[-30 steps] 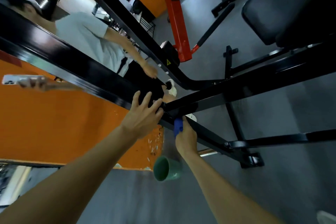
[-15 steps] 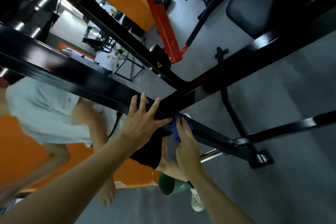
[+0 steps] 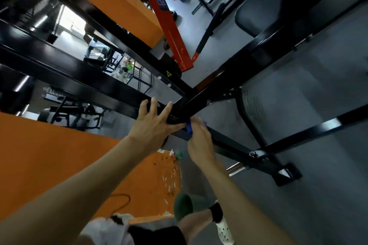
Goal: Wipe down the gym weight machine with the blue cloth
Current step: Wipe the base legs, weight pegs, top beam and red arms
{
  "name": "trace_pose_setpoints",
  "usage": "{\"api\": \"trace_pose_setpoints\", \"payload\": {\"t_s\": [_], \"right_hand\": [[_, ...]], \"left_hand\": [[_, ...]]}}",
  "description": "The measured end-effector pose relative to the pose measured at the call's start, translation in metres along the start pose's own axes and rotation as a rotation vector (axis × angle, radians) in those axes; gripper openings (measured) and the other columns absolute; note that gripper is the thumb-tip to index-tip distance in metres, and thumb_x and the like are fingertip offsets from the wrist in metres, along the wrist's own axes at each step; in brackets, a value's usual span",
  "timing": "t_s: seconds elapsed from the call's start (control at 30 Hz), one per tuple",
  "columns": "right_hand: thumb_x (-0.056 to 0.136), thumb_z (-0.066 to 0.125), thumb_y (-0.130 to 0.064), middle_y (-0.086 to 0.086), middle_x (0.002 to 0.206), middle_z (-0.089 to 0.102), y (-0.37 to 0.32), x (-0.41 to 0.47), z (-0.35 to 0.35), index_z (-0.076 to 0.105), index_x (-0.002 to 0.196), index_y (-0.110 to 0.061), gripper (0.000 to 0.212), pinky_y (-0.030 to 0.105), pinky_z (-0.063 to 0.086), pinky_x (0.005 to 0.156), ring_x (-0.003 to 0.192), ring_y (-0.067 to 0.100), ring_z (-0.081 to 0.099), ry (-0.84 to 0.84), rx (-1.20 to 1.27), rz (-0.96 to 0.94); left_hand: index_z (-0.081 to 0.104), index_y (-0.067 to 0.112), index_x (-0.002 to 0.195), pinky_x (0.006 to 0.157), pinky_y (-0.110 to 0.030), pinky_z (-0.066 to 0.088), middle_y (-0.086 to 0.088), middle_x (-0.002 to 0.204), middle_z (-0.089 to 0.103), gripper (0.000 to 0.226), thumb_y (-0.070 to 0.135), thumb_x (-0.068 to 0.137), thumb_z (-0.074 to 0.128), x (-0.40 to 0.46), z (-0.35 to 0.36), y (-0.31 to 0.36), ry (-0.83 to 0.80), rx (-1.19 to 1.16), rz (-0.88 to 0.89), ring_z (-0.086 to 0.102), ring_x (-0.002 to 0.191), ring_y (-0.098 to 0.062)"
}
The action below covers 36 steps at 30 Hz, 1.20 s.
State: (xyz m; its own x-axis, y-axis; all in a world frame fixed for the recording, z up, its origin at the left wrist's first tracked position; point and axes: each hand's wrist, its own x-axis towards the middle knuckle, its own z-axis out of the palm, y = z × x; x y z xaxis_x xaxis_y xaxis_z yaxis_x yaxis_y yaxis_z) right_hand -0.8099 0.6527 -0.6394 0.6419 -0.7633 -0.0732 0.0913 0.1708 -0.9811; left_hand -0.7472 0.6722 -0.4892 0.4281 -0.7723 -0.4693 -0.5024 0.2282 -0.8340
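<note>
The weight machine's black steel frame [image 3: 235,69] fills the view, its beams meeting at a joint near the centre. My left hand [image 3: 153,125] rests on the beam just left of that joint, fingers spread and straight. My right hand [image 3: 199,137] grips the blue cloth [image 3: 189,128] and presses it against the lower beam right below the joint. Only a small strip of the cloth shows past my fingers.
A mirror on the orange wall [image 3: 49,155] reflects the gym. A red upright [image 3: 169,26] and a dark padded bench [image 3: 258,12] stand beyond. A green cup [image 3: 183,206], a chrome bar end [image 3: 236,169] and my foot in a white clog [image 3: 224,228] are on the grey floor.
The view has tilted and shifted; both hands stay at the joint. My right hand with the cloth has slid slightly up the lower beam toward the joint.
</note>
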Motion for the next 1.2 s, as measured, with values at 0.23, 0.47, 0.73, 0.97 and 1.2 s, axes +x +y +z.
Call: {"api": "trace_pose_setpoints", "payload": {"t_s": [0.23,0.47,0.73,0.97,1.2], "right_hand": [[0.094,0.046,0.011,-0.011,0.152,0.033,0.003,-0.027,-0.006,0.03,0.155,-0.023,0.072,0.011,0.031,0.106,0.139,0.003,0.03,-0.059,0.053,0.033],[0.095,0.043,0.013,0.005,0.15,0.046,0.06,-0.036,-0.052,0.039,0.153,-0.017,0.065,0.019,0.031,0.108,0.138,0.019,0.042,-0.098,-0.011,0.218],[0.095,0.046,0.006,0.013,0.127,0.063,0.131,-0.026,-0.1,0.055,0.139,-0.01,0.048,0.019,0.037,0.081,0.115,0.029,0.059,0.07,0.008,0.46],[0.099,0.046,0.0,0.01,0.132,0.061,0.197,-0.028,-0.114,0.05,0.145,-0.015,0.049,0.027,0.042,0.087,0.118,0.027,0.058,0.104,-0.061,0.58],[0.102,0.044,-0.007,0.003,0.126,0.063,0.261,-0.032,-0.124,0.051,0.145,-0.025,0.047,0.025,0.046,0.086,0.108,0.019,0.061,0.121,-0.111,0.532]], "left_hand": [[0.002,0.06,0.153,0.118,-0.068,0.004,-0.013,0.167,-0.014,0.07,0.035,0.103,0.044,0.001,-0.009,-0.005,-0.098,-0.028,0.027,-0.008,0.147,-0.055],[0.072,0.021,0.119,0.11,-0.068,0.015,-0.039,0.145,0.041,0.029,0.025,0.092,0.062,-0.004,-0.018,0.033,0.023,-0.042,-0.048,0.024,0.141,-0.062],[0.062,0.015,0.11,0.1,-0.049,0.029,-0.029,0.126,0.048,0.031,0.026,0.101,0.035,0.028,-0.036,0.087,-0.066,0.028,-0.321,0.039,0.12,-0.045],[0.053,0.003,0.12,0.091,-0.048,0.042,-0.019,0.111,0.056,0.029,0.02,0.099,0.043,0.058,-0.031,0.167,-0.095,-0.105,-0.107,0.05,0.102,-0.036],[0.039,0.008,0.148,0.116,-0.055,0.026,-0.021,0.147,0.043,0.051,0.035,0.104,0.044,0.13,0.034,0.238,-0.094,-0.167,0.155,0.037,0.135,-0.044]]}}
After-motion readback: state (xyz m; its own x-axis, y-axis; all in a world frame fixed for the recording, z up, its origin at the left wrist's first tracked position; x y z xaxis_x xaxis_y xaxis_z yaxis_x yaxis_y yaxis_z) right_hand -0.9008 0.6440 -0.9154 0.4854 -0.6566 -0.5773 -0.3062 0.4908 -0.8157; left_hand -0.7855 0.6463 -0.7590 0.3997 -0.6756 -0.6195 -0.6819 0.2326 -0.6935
